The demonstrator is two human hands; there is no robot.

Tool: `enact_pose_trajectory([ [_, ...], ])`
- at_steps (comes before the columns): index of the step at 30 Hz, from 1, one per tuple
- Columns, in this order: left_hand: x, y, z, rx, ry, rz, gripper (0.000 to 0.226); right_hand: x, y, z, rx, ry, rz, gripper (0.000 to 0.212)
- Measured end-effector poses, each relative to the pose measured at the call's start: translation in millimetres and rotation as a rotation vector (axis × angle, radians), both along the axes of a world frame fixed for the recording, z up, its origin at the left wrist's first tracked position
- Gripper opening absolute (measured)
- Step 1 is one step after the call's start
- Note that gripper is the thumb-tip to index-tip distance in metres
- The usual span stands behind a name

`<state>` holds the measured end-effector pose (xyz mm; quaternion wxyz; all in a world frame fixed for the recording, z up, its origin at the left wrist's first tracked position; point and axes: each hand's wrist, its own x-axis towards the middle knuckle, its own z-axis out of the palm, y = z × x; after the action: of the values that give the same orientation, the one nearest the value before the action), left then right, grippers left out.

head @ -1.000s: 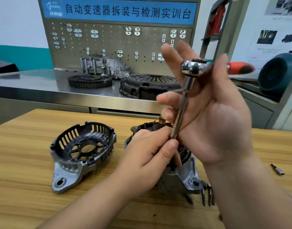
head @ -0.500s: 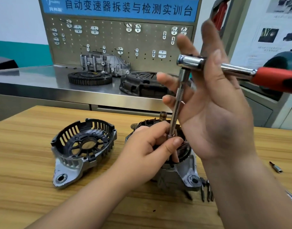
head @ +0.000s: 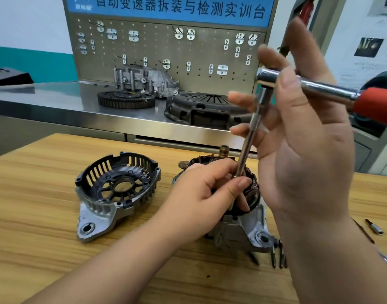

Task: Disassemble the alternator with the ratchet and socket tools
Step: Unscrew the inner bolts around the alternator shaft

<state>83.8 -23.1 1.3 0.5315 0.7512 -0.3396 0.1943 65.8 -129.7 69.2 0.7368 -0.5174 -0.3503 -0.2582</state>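
The alternator (head: 251,224) stands on the wooden table (head: 34,216) with its copper windings and shaft end exposed on top. My left hand (head: 199,196) pinches the lower end of a chrome extension bar (head: 247,145) that stands on the alternator's top. The bar rises to the ratchet (head: 324,88), whose red handle (head: 374,106) points right. My right hand (head: 308,161) holds the ratchet head between thumb and straight fingers. What the bar's tip sits on is hidden by my left fingers.
The removed black and silver end cover (head: 118,189) lies left of the alternator. Long bolts (head: 278,253) lie at its right foot, and a small bit (head: 374,227) lies farther right. Behind, a steel bench (head: 45,95) carries a ring gear (head: 126,99), a clutch cover (head: 201,108) and a housing (head: 144,80).
The ratchet handle has swung round to point right, showing more of its red grip. My left hand has stayed pinched on the bar's lower end.
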Motion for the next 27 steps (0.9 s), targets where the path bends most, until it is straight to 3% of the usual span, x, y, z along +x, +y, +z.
enact_pose_trajectory([
  [3,-1,0,1,-0.021,0.011,-0.005,0.024,0,2,-1,0.019,0.019,0.05,0.035],
  [11,1,2,4,0.062,0.002,-0.051,0.038,6,-9,1,0.078,0.349,0.355,0.045],
  [15,-3,0,5,0.006,0.088,-0.031,0.031,3,-4,1,0.045,0.202,0.163,0.03],
  [19,-3,-1,4,0.025,0.076,0.024,0.027,-1,-4,2,-0.021,0.029,0.019,0.029],
  [24,-2,0,3,0.029,0.069,-0.029,0.042,1,-6,4,0.057,0.249,0.272,0.037],
  [27,-1,2,2,0.083,0.034,-0.023,0.039,4,-13,6,0.087,0.359,0.391,0.044],
])
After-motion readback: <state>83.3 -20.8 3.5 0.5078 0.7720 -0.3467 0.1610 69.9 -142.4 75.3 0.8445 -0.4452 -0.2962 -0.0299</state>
